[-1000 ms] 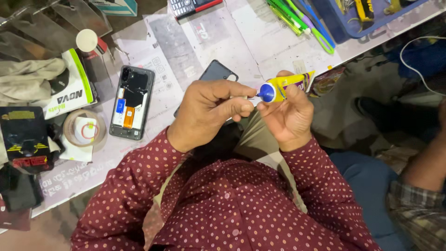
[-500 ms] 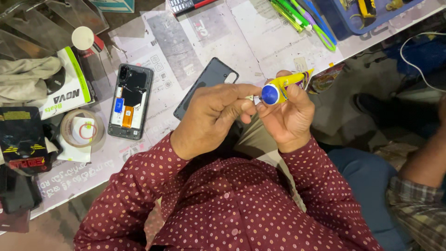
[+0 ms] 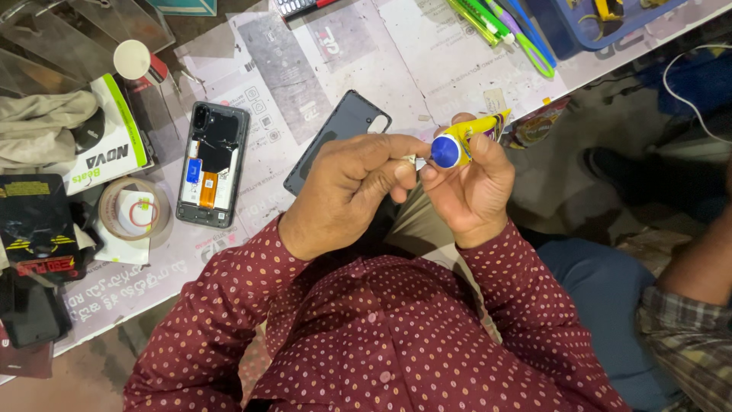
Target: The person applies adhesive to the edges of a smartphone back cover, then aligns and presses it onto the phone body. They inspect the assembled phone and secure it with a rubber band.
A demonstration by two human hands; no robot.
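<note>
We find the yellow glue tube [image 3: 474,136] gripped in the right hand [image 3: 471,187], raised above the near edge of the worktable [image 3: 427,61] and just right of the dark phone back cover [image 3: 335,137]. The right hand's fingers are curled around the tube body, thumb on top. The left hand [image 3: 347,191] meets it from the left: its thumb and forefinger are pressed together in a pinch at the tube's nozzle end, touching a small pale tip there. We cannot tell what exactly the pinch holds.

The tube is a soft, squeezed yellow tube with dark printing and a round blue cap end [image 3: 445,150] facing the camera. Its tail is flattened and creased.

Its long axis runs from near-left to far-right: the blue end points near-left, towards the left hand's fingers, and the crimped tail points far-right, out past the right hand's knuckles.

On the table to the left we note an opened smartphone [image 3: 212,164] lying flat with its internals exposed, well apart from both hands. Left of it lies a roll of tape [image 3: 131,207]. At the far side lie green and purple tools [image 3: 503,27] beside a blue tray [image 3: 587,34]. Another person's arm in a checked sleeve [image 3: 686,336] shows at the near right, apart from the hands.
</note>
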